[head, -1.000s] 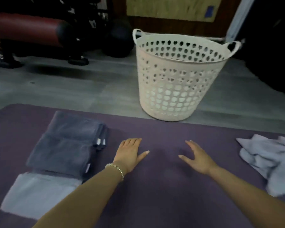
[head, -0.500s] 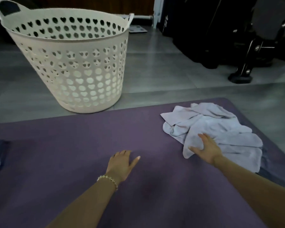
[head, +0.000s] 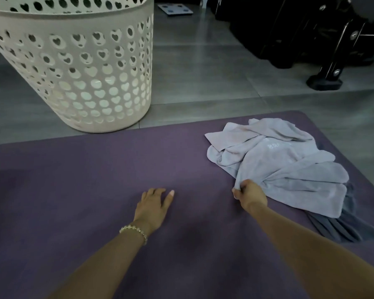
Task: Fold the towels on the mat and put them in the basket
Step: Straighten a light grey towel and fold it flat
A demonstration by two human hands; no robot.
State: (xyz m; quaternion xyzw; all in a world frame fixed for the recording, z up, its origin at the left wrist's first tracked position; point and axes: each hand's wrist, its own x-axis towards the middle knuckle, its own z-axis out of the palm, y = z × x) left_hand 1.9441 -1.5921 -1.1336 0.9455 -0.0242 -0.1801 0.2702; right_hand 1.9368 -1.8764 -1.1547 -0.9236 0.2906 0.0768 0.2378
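A crumpled light lilac towel [head: 283,160] lies on the right part of the purple mat [head: 95,180]. My right hand [head: 249,194] grips its near left edge with curled fingers. A dark grey towel [head: 341,225] sticks out from under the lilac one at the right. My left hand [head: 154,205] rests flat on the bare mat with fingers spread, holding nothing. The white basket [head: 78,67] with heart-shaped holes stands on the floor just beyond the mat at the upper left.
Grey tiled floor [head: 214,78] lies beyond the mat. Black gym equipment with a metal frame and foot [head: 324,83] stands at the upper right. A scale [head: 175,10] lies on the floor at the top.
The view has swung right, away from the folded towels on the left. My right hand reached the lilac towel, then closed on its edge. My left hand stays flat on the mat.
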